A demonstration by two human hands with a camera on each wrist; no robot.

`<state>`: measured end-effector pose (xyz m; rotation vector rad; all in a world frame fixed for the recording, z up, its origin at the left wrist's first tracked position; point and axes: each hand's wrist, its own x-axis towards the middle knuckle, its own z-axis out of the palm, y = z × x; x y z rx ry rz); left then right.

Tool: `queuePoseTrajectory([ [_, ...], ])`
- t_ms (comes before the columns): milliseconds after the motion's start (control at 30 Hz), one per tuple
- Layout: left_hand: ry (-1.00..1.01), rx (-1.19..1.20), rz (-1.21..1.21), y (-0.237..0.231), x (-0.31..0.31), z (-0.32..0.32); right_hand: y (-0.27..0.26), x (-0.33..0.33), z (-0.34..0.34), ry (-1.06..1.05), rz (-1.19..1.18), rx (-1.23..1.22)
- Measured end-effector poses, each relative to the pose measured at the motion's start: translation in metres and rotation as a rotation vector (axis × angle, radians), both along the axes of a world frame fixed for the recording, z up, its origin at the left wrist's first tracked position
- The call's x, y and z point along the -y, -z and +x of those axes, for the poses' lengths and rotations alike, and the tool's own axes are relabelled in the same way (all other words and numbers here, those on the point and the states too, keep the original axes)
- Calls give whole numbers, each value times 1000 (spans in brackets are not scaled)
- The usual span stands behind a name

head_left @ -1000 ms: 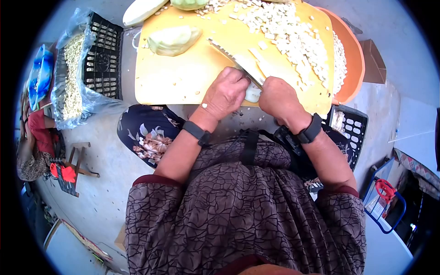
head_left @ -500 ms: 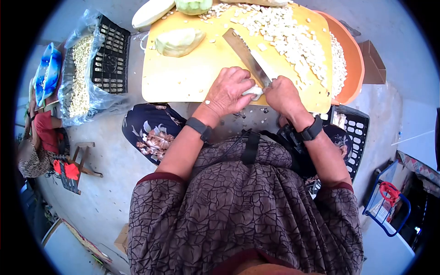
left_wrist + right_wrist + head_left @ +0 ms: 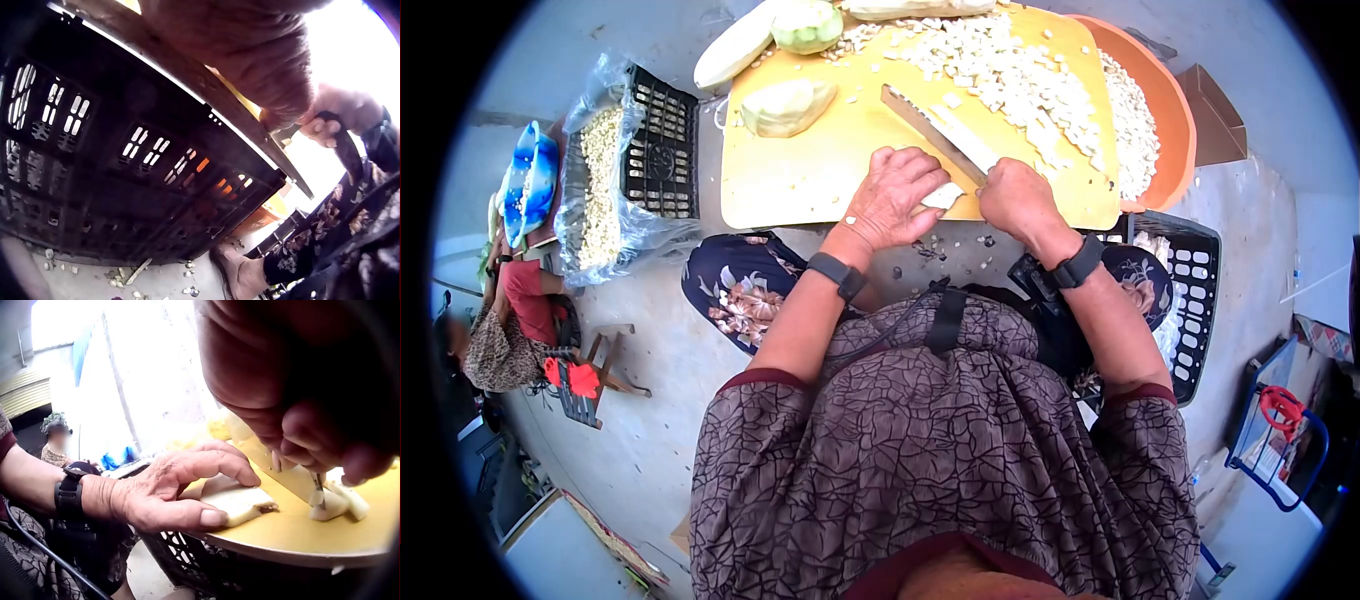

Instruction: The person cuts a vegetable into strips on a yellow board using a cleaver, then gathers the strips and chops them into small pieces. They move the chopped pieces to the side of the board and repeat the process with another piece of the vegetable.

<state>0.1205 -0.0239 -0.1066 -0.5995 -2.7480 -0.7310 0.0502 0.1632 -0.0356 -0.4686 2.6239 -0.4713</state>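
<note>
One knife (image 3: pixel 932 127), gripped in right hand (image 3: pixel 1021 201), tip toward ten-thirty; at that hand's nine o'clock, one pale vegetable piece (image 3: pixel 944 196), pinched in left hand (image 3: pixel 892 196).

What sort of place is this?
Likely an informal food-preparation area: a yellow cutting board bearing pale diced vegetable pieces, a round orange basin holding more, and a black perforated plastic crate nearby.
</note>
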Motion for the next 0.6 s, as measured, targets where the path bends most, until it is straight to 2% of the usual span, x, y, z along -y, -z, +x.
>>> queuePoseTrajectory([
  [67,4,28,0,-3,0,0,6,-6,1,-16,5,-38],
  [167,17,-55,64,-6,2,3,4,-10,6,-6,-6,-43],
  [267,-29,-125,26,-6,5,11,6,-17,9,-49,-43,-87],
  [600,-43,-84,100,7,10,15,-18,-11,22,-123,0,-50],
])
